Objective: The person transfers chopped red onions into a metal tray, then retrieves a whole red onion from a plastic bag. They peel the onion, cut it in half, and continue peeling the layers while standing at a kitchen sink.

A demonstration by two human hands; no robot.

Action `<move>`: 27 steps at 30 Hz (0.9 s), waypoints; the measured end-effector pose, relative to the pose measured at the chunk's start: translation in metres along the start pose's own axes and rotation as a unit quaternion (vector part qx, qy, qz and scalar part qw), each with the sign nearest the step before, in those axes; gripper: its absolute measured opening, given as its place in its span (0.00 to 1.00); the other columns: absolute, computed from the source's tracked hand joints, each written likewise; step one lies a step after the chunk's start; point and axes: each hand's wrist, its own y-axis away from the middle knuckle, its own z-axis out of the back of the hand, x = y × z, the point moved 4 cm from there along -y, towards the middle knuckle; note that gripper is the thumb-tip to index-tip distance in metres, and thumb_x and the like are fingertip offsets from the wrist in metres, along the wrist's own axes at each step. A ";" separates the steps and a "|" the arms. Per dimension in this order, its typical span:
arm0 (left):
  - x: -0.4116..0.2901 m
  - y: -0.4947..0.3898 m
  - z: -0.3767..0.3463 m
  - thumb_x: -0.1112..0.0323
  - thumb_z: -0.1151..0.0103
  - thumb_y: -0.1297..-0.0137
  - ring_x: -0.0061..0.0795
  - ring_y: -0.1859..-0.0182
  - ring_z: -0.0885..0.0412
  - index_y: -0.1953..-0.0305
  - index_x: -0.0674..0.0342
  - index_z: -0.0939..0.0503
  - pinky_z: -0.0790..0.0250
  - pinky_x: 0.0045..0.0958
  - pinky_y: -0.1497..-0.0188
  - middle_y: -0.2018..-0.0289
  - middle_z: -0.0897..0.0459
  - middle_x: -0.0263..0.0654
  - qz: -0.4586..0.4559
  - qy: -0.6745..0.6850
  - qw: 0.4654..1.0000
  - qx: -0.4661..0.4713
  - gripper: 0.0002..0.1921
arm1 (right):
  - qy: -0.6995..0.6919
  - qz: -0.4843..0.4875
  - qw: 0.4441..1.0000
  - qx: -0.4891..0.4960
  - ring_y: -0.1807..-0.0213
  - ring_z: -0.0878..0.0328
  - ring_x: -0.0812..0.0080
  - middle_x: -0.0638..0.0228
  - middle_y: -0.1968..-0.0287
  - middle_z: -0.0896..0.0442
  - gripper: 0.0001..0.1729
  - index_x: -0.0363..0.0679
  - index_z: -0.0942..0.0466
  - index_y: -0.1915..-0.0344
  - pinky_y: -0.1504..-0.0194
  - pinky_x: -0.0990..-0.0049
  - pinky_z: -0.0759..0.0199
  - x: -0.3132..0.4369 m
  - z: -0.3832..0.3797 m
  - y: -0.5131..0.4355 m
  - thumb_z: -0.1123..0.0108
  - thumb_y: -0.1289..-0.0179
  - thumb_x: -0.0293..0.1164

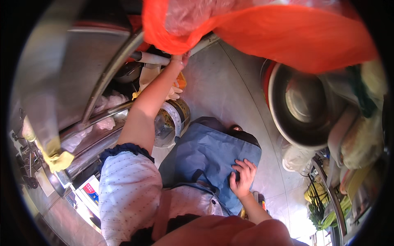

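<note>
My left hand point(186, 57) reaches far forward, mostly hidden behind a red plastic bag point(292, 33) that hangs across the top of the view. What its fingers touch is out of sight. A pale bar point(154, 59) runs just beside the wrist. Below the forearm is a pale rubber glove point(174, 93) with its fingers spread, and an orange plastic item point(181, 80) lies close by. A clear plastic bucket point(168, 123) with a printed label stands on the floor. My right hand point(243, 178) rests against the blue apron point(206, 150), fingers slightly bent and apart, nothing in it.
At right, a wide metal basin point(275, 120) sits near filled plastic bags point(360, 144) and green leafy vegetables point(320, 210) by a metal rail. On the left are a stainless-steel panel point(89, 67), a yellow cloth point(58, 158) and pink plastic bags point(106, 123). Grey floor point(227, 86) lies between.
</note>
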 end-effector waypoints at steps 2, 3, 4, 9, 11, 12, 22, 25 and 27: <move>-0.001 0.056 -0.008 0.47 0.35 0.43 0.27 0.54 0.24 0.48 0.50 0.28 0.29 0.31 0.55 0.53 0.21 0.31 0.083 0.030 0.991 0.096 0.26 | -0.013 -0.008 1.000 -0.006 0.42 0.31 0.56 0.68 0.52 0.19 0.12 0.44 0.21 0.65 0.39 0.54 0.42 0.009 0.010 0.003 0.40 0.54 0.27; -0.004 0.088 -0.009 0.49 0.36 0.41 0.26 0.53 0.23 0.49 0.52 0.27 0.27 0.31 0.56 0.53 0.20 0.32 0.127 0.059 0.983 0.117 0.23 | -0.017 -0.016 1.000 -0.006 0.42 0.31 0.55 0.68 0.52 0.19 0.12 0.44 0.21 0.65 0.39 0.55 0.41 0.018 0.014 0.007 0.40 0.53 0.28; -0.004 0.121 -0.013 0.51 0.37 0.39 0.26 0.53 0.22 0.50 0.53 0.26 0.25 0.31 0.58 0.54 0.19 0.33 0.169 0.087 0.973 0.130 0.20 | -0.020 -0.026 0.999 -0.005 0.42 0.31 0.55 0.67 0.52 0.19 0.12 0.43 0.21 0.64 0.39 0.56 0.41 0.022 0.019 0.011 0.40 0.53 0.28; -0.006 0.322 -0.029 0.48 0.35 0.44 0.34 0.50 0.23 0.44 0.51 0.29 0.24 0.39 0.52 0.48 0.23 0.36 0.336 0.182 0.900 0.211 0.29 | -0.019 -0.041 0.999 0.004 0.43 0.30 0.54 0.66 0.53 0.19 0.12 0.42 0.22 0.63 0.39 0.59 0.38 0.051 0.037 0.032 0.42 0.51 0.28; -0.014 0.404 -0.030 0.49 0.34 0.44 0.35 0.51 0.23 0.43 0.51 0.29 0.24 0.41 0.52 0.47 0.24 0.38 0.422 0.236 0.853 0.198 0.29 | 0.005 -0.044 0.999 0.032 0.46 0.28 0.56 0.64 0.55 0.18 0.11 0.42 0.21 0.64 0.40 0.62 0.36 0.064 0.038 0.042 0.44 0.50 0.26; -0.020 0.443 -0.030 0.49 0.34 0.44 0.36 0.50 0.23 0.42 0.52 0.30 0.25 0.41 0.51 0.46 0.24 0.39 0.443 0.227 0.847 0.185 0.31 | 0.012 -0.047 0.998 0.036 0.47 0.28 0.56 0.64 0.55 0.18 0.10 0.42 0.21 0.64 0.41 0.62 0.36 0.070 0.039 0.047 0.44 0.49 0.25; -0.178 0.662 -0.054 0.55 0.32 0.43 0.39 0.40 0.26 0.36 0.54 0.34 0.29 0.48 0.40 0.41 0.25 0.42 0.422 0.137 0.861 0.249 0.34 | 0.107 -0.019 0.981 0.161 0.52 0.24 0.52 0.56 0.59 0.18 0.17 0.39 0.24 0.55 0.44 0.57 0.34 0.153 0.098 0.057 0.40 0.45 0.31; -0.223 0.656 -0.063 0.58 0.33 0.42 0.39 0.39 0.26 0.36 0.53 0.34 0.26 0.46 0.43 0.40 0.27 0.42 0.370 0.143 0.878 0.268 0.33 | 0.008 -0.083 0.982 0.167 0.51 0.22 0.50 0.53 0.56 0.17 0.16 0.38 0.24 0.55 0.43 0.59 0.33 0.168 0.147 0.024 0.39 0.45 0.27; -0.251 0.649 -0.067 0.57 0.32 0.43 0.38 0.39 0.27 0.36 0.53 0.34 0.24 0.43 0.45 0.40 0.27 0.41 0.324 0.166 0.890 0.274 0.34 | 0.039 -0.040 0.993 0.108 0.55 0.20 0.51 0.57 0.60 0.16 0.12 0.38 0.23 0.58 0.49 0.60 0.28 0.182 0.184 -0.007 0.39 0.45 0.25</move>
